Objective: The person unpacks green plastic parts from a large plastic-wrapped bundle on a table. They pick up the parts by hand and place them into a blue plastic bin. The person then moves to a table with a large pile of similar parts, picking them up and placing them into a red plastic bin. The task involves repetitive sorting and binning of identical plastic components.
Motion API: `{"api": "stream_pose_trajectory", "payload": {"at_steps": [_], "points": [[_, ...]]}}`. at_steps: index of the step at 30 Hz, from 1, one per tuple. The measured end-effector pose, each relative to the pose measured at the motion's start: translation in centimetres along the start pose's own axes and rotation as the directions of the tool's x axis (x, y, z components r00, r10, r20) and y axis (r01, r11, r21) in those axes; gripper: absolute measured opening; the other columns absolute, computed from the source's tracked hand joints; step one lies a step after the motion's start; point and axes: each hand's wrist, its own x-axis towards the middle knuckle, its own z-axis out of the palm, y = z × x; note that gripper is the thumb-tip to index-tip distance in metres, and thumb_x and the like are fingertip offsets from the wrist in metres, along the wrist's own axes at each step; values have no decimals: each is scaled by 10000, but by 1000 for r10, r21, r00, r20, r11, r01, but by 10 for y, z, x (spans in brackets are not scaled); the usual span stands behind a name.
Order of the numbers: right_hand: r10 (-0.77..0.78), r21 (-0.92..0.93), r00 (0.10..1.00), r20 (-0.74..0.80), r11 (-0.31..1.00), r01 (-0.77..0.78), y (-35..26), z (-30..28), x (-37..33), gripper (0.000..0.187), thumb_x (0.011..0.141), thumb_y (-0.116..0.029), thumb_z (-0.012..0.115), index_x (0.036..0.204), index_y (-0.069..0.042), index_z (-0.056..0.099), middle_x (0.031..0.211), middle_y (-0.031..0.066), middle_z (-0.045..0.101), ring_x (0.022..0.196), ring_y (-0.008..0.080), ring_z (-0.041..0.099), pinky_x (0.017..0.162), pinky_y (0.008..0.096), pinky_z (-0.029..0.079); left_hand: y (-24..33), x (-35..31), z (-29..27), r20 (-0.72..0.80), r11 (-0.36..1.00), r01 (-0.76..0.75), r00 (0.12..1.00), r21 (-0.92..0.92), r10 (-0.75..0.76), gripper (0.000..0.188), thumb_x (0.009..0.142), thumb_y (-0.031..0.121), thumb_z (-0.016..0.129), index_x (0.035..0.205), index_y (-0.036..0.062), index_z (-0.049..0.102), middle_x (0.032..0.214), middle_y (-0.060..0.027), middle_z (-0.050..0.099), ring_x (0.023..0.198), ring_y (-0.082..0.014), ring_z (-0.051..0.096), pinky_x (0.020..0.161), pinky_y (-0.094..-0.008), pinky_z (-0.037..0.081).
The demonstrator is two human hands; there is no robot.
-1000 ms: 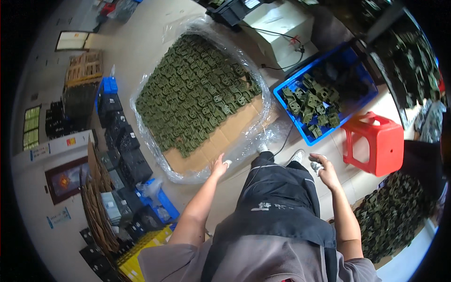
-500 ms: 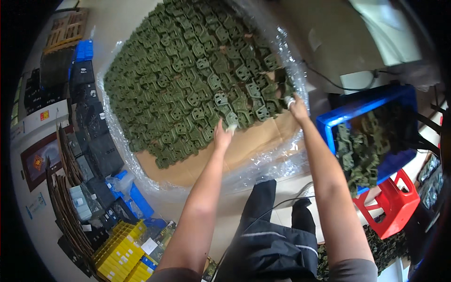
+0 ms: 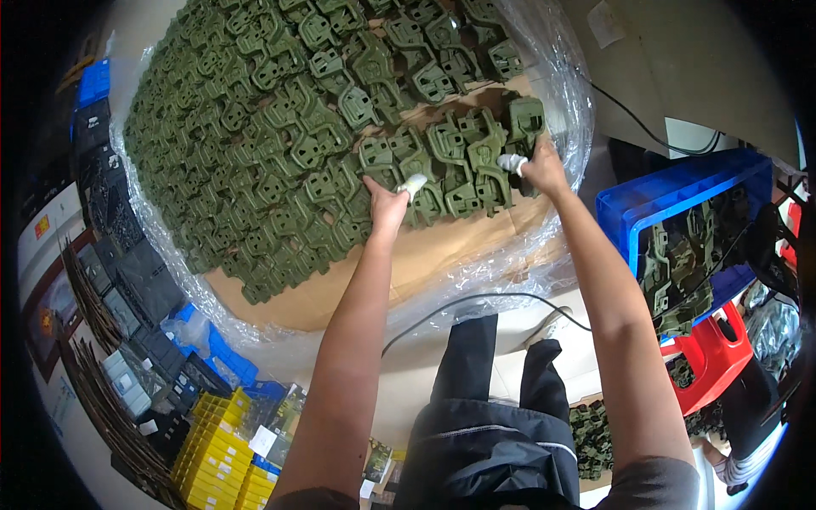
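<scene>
Left hand (image 3: 388, 201) and right hand (image 3: 542, 170) touched green brackets (image 3: 448, 140), half-curled, grip unclear; a black cable (image 3: 510, 295) arced between the forearms (image 3: 353, 331), blue crate (image 3: 626, 214) and red stool (image 3: 721, 365) crowding the right

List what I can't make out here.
Head view:
- Green parts: far end cut off by the upper edge.
- Blue crate: bottom hidden by the parts inside.
- Yellow bins: lower end cut off by the lower edge.
- Left hand and right hand: palms hidden by their own backs.

Fisheye view as I receive it: moderately bright, black at the corners, stacked brown cardboard sheets (image 3: 104, 399) bowed at left, glare streaking the crinkled clear plastic film (image 3: 578, 127) at right.
</scene>
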Motion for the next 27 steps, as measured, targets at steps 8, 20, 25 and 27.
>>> {"api": "stream_pose_trajectory", "payload": {"at_steps": [8, 20, 25, 27], "points": [[60, 63, 955, 290, 995, -82, -33, -55, -6, 354, 629, -279, 673, 833, -5, 577, 816, 184, 601, 770, 299, 593, 659, 403, 463, -18, -11, -3, 3, 927, 7, 1000, -374, -6, 858, 712, 25, 565, 1320, -26, -38, 1372, -236, 108, 1248, -301, 219, 1021, -350, 211], [-236, 191, 962, -136, 947, 259, 15, -339, -218, 506, 586, -343, 681, 866, 30, 486, 874, 186, 523, 892, 334, 519, 764, 405, 423, 138, -288, 17, -63, 889, -34, 998, -456, 6, 702, 821, 273, 514, 1345, 93, 83, 1348, -188, 193, 1213, -279, 282, 967, -418, 298], [395, 418, 916, 66, 823, -385, 162, -456, -396, 668, 571, -299, 772, 1100, -5, 489, 1046, 113, 555, 940, 206, 559, 821, 338, 441, 157, -462, 162, 312, 853, -254, 852, -456, 420, 902, 583, 98, 755, 1289, 45, 195, 1187, -136, 404, 1097, -245, 411, 932, -351, 328], [501, 458, 862, 71, 752, -474, 235, -471, -434, 619, 602, -233, 760, 1099, 5, 478, 949, 86, 590, 872, 158, 567, 798, 300, 447, 170, -511, 229, 360, 849, -188, 845, -494, 397, 949, 564, 90, 763, 1304, 44, 170, 1203, -165, 394, 1101, -262, 416, 923, -352, 340]]}}
